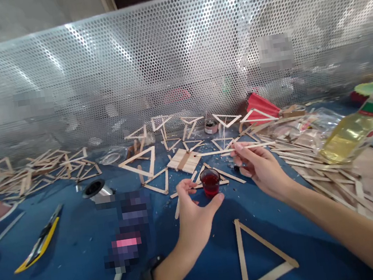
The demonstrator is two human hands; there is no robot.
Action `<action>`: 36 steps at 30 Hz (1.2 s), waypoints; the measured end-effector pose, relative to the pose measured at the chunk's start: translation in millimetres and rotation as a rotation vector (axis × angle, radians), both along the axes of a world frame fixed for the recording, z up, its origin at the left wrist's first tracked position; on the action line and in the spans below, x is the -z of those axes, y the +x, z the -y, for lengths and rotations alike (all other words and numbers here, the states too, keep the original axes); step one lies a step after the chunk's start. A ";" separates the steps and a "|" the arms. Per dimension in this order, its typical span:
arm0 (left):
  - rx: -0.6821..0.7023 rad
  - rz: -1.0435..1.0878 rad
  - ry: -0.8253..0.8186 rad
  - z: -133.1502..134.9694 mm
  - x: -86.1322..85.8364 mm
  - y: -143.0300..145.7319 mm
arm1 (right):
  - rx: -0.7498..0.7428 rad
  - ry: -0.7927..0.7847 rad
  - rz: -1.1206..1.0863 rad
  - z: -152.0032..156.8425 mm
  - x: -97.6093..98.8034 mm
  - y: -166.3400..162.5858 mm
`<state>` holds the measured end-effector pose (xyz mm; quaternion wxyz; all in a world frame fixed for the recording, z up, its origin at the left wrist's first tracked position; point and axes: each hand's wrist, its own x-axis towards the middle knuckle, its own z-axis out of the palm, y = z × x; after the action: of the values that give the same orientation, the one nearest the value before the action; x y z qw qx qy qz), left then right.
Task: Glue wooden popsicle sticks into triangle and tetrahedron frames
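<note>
Nearest me, a stick triangle (242,258) lies flat, with bare blue desk (200,278) to its left. My left hand (195,216) curves loosely open beside the cup of red liquid (210,183); whether my thumb touches it, I cannot tell. My right hand (260,166) pinches a wooden stick (214,153). Perforated metal (165,45) borders the far edge.

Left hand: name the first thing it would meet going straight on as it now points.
The left hand would probably meet the small cup of red liquid first, which shows between its thumb and fingers; whether they already touch it is hard to tell.
</note>
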<state>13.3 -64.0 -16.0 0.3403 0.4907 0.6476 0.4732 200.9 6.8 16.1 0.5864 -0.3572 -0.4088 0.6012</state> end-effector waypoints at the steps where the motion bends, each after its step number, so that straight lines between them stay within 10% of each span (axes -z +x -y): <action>1: 0.018 -0.016 0.004 -3.3 2.3 1.5 | -0.002 -0.007 -0.004 0.0 1.1 1.0; 36: 0.299 -0.027 0.120 2.4 6.2 7.7 | 0.030 0.439 0.553 19.4 22.2 10.0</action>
<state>20.9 -66.4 -22.2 0.3683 0.6074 0.5424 0.4486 211.0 -12.5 -6.2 0.5252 -0.3779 -0.6662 0.3709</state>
